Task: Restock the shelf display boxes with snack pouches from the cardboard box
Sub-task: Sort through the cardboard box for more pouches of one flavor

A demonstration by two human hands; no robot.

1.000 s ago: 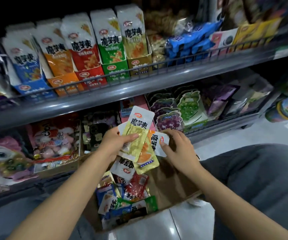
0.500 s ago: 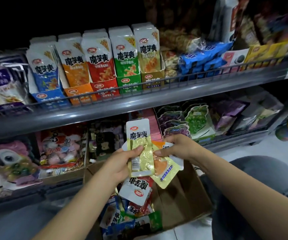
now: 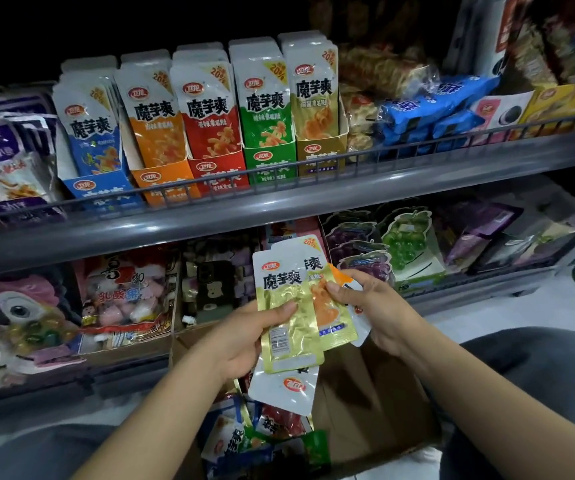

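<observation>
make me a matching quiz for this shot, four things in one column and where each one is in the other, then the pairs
Things:
1. gold pouch
2. green display box
3. grape packs
4. red pouch

Places:
A. lower shelf, right of the hands
B. in the cardboard box
C. upper shelf, between the red and gold boxes
D. held in the left hand

Pairs: 1-D, 2-C, 3-A, 4-B

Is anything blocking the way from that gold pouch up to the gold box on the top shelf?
Partly. The gold pouch sits below the shelf edge, and a wire rail crosses the gold box's front. The box's top is open, though pouches already fill it.
</observation>
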